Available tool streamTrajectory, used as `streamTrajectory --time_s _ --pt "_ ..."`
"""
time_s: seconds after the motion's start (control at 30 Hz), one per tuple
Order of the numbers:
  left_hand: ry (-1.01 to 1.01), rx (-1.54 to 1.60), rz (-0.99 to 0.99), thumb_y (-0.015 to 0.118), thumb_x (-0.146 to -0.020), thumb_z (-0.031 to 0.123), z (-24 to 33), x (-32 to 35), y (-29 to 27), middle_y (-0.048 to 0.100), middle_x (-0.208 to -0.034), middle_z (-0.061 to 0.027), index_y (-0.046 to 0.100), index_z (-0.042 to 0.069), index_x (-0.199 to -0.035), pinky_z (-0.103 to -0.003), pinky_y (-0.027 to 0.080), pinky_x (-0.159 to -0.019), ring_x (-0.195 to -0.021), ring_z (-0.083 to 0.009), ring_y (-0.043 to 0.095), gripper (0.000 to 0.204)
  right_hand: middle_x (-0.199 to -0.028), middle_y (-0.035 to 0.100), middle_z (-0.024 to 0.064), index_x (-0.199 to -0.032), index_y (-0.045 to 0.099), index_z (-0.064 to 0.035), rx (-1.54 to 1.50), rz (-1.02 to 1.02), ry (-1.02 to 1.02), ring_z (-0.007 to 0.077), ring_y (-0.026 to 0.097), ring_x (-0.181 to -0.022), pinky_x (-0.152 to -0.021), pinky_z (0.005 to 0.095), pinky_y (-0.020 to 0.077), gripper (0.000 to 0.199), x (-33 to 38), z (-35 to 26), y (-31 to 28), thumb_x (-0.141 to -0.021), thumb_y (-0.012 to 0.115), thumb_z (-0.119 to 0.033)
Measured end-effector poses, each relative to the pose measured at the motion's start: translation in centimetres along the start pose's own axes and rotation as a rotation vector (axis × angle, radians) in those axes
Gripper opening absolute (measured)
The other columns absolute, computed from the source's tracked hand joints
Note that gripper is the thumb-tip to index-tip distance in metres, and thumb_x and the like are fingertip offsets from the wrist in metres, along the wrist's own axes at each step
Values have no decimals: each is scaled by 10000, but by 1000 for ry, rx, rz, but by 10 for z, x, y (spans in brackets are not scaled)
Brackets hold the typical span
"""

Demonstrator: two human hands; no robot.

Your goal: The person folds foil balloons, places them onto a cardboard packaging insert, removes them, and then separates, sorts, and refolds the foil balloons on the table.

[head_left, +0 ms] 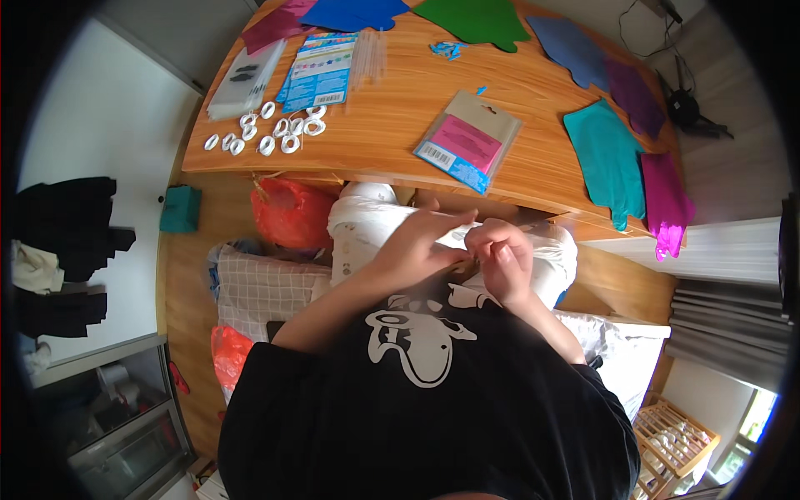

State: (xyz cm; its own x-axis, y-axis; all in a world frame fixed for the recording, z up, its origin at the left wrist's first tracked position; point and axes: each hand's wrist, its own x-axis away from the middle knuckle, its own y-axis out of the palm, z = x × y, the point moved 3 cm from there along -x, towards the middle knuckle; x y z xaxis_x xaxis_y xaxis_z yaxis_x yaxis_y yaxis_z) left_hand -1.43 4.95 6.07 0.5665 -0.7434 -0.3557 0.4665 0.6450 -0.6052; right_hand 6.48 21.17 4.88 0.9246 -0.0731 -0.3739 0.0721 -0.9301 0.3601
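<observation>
Both hands are together above my lap, just in front of the table edge. My left hand (427, 242) has its fingers stretched toward the right one and apart, with nothing visible in them. Beside it, my right hand (503, 257) is closed, fingers curled in a pinch; anything it may hold is too small or hidden to make out. Nearest on the table lies a clear packet (468, 142) with a card back, a pink folded sheet and a blue label strip.
White ribbon rings (290, 143), clear plastic bags (242, 83), blue printed packets (319, 73) and clear sticks (368, 60) lie at the left. Small blue pieces (447, 51) are farther back. Flat foil balloons, including a teal one (607, 158) and a magenta one (662, 196), line the table's edges.
</observation>
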Motion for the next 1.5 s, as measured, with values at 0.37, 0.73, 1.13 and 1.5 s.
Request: streamTrajectory --time_s 0.37,0.73,1.13,1.5 --pt "-928 711 384 677 -981 161 -135 128 -44 745 -926 -36 704 25 -1098 -264 567 -733 -775 -101 688 181 -1468 538 203 -1398 599 -65 1273 12 -262 358 452 -1418 -1156 509 365 512 -31 -3 -2 -914 716 -184" --pt "-903 1758 1275 573 -1028 98 -306 211 -67 771 -947 -55 701 25 -1060 -279 641 -744 -848 -142 747 151 -1331 681 146 -1287 691 -53 1449 57 -243 363 614 -1287 -1125 472 453 400 -21 -33 -70 -913 619 68" --pt "-466 1801 960 656 -838 97 -399 186 -99 602 -618 -1 607 135 -682 -294 515 -498 -512 -159 575 168 -1043 691 206 -1268 538 53 819 1611 -604 296 684 -944 -907 421 578 337 235 -159 -269 -1033 620 -175" --pt "-1233 270 522 504 -953 252 -380 156 -157 577 -669 -18 581 150 -714 -440 475 -576 -616 -215 562 271 -808 736 174 -969 646 6 1071 1600 485 272 750 -817 -697 401 539 268 351 20 -331 -959 691 -258"
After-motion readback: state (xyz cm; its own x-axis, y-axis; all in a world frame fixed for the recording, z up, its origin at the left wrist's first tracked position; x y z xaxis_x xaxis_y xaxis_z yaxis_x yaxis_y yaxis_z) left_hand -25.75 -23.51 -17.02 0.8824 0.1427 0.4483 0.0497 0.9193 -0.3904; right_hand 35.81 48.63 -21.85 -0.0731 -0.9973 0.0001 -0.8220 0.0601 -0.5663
